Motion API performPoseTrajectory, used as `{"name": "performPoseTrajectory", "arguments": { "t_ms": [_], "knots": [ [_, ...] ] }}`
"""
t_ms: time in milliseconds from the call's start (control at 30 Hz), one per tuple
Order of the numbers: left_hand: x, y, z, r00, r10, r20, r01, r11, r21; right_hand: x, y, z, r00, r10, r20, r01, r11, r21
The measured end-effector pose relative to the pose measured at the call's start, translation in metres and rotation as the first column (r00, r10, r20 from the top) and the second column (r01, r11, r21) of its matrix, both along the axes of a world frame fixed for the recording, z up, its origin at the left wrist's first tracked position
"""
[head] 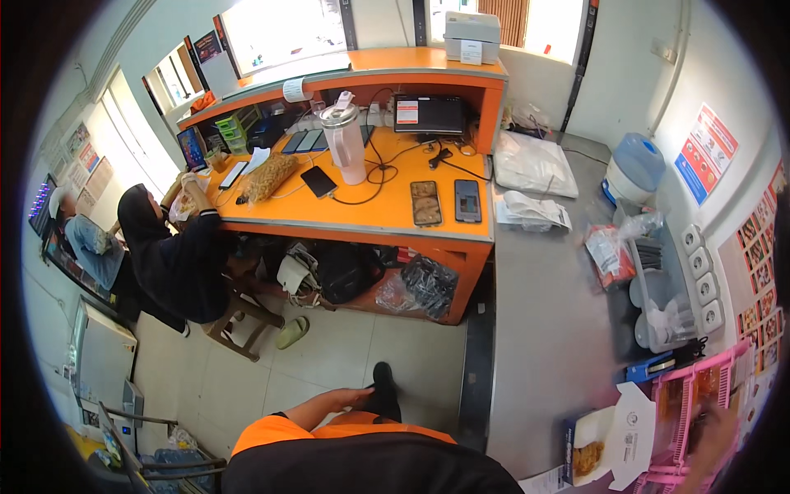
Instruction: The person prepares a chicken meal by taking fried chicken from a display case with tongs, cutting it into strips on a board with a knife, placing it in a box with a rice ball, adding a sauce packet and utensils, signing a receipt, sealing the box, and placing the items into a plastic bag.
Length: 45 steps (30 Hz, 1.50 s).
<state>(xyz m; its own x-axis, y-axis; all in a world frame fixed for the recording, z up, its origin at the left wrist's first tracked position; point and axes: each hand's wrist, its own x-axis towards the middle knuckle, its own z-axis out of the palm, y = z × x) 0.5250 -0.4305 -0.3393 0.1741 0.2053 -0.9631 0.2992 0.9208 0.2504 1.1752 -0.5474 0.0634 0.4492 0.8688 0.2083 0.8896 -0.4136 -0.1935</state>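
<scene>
My left hand hangs in front of my body over the tiled floor, near my black shoe. Nothing shows in it, but its fingers are partly hidden. At the lower right, my right hand reaches into a pink plastic basket of packets; it is blurred, so its grip is unclear. Left of that basket stands an open paper meal box with its white lid folded back. Inside the box are a white wrapped portion and a piece of fried chicken.
The steel counter holds a grey tray, a blue tape dispenser, a red packet and white bags. Phones and a pink tumbler stand on the orange desk. One person sits there; another is behind.
</scene>
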Motion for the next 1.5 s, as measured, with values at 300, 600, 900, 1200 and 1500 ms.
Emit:
{"name": "performPoseTrajectory", "arguments": {
  "t_ms": [300,600,900,1200,1500],
  "knots": [
    [0.014,0.16,0.079,0.675,0.167,0.719,-0.301,0.952,0.061,-0.403,0.277,-0.219,0.471,0.841,-0.266,-0.824,0.527,0.207],
    [-0.066,0.227,0.137,0.393,0.278,0.877,-0.646,0.762,0.048,-0.495,0.379,-0.2,0.157,0.822,-0.547,-0.693,0.486,0.532],
    [-0.051,0.311,0.246,0.427,0.239,0.872,-0.88,0.333,0.339,-0.53,0.486,-0.141,-0.358,0.471,-0.806,-0.439,0.677,0.591],
    [-0.048,0.355,0.264,0.423,0.182,0.887,-0.903,0.165,0.397,-0.541,0.567,-0.112,-0.419,0.518,-0.745,-0.523,0.533,0.665],
    [-0.04,0.38,0.259,0.385,0.269,0.883,-0.917,0.0,0.4,-0.542,0.595,-0.109,-0.439,0.534,-0.722,-0.548,0.478,0.687]
  ]
}}
